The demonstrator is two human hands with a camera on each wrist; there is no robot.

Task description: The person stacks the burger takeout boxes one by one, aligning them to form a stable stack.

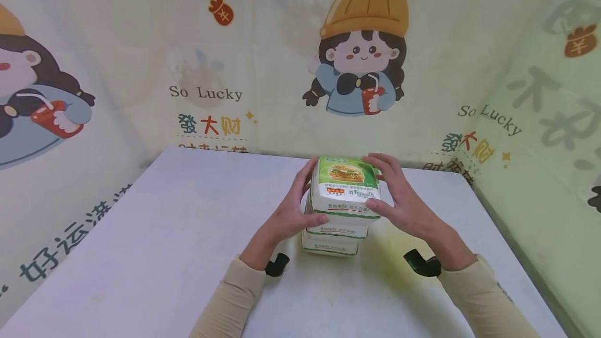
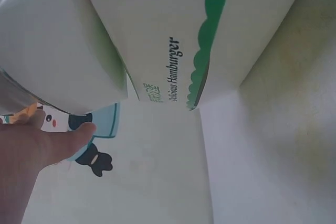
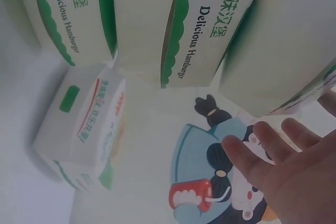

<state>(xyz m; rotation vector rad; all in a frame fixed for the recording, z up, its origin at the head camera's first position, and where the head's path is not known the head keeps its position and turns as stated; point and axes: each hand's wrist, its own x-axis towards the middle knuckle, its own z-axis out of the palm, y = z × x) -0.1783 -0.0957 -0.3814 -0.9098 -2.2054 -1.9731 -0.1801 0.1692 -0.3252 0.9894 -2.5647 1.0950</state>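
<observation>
Hamburger boxes, white with green trim, stand in a stack on the table. The top hamburger box (image 1: 346, 184) has a green lid with a burger picture and sits a little askew over the middle box (image 1: 335, 230); the bottom box (image 1: 329, 245) rests on the table. My left hand (image 1: 293, 205) holds the top box's left side, thumb along the front. On the opposite side my right hand (image 1: 404, 205) grips it, fingertips at the far upper corner and thumb on the front edge. In the right wrist view, several fingers (image 3: 275, 150) spread beside the top box.
Another hamburger box (image 3: 84, 124) stands on the table apart from the stack in the right wrist view; the head view does not show it. The white table (image 1: 188, 223) ends at a printed cloth backdrop (image 1: 281, 67) behind and at both sides.
</observation>
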